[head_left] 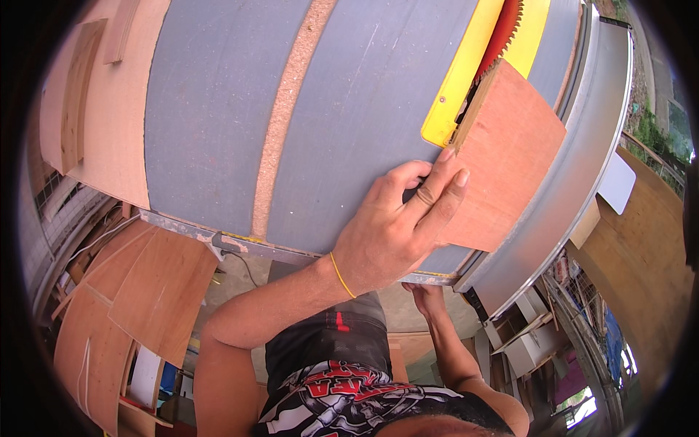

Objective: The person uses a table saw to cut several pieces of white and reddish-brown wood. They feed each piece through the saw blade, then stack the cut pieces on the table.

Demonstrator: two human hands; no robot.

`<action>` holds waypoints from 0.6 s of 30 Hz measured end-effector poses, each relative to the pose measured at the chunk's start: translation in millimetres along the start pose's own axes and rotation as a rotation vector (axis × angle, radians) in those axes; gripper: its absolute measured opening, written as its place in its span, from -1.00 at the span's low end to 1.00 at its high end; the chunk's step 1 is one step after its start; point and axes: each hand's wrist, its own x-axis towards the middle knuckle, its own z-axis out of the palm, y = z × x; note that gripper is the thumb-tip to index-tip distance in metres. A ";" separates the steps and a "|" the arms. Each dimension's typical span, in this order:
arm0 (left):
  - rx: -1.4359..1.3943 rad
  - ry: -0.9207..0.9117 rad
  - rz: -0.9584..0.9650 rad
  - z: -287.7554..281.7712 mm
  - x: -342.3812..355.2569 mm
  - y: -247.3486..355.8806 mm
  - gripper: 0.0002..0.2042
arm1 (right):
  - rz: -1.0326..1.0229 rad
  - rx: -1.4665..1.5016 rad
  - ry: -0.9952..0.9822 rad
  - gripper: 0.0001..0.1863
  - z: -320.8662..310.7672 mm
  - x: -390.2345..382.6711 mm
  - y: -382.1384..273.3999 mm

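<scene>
A reddish-brown plywood piece (506, 153) with angled edges lies on the grey saw table (364, 95). Its far corner is against the toothed red circular saw blade (502, 33), which stands in a yellow insert plate (455, 91). My left hand (397, 222) reaches across the table, two fingers stretched onto the plywood's left edge near the plate's near end. Its other visible finger is bent, and a small dark patch I cannot make out shows between the fingers. Below the table's front edge is my right hand (426, 297), its fingertips hidden under the edge.
A silver metal fence (582, 167) runs along the plywood's right side. Wood strips (81, 95) lie on a pale board at the far left. Plywood sheets (156, 291) lean at lower left. Offcuts and boxes (535, 331) crowd the lower right, beside a large brown panel (641, 269).
</scene>
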 end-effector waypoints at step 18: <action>0.022 0.015 0.008 -4.2 0.8 -0.4 -0.10 | 0.035 -0.004 0.041 -0.86 14.2 -2.4 -10.8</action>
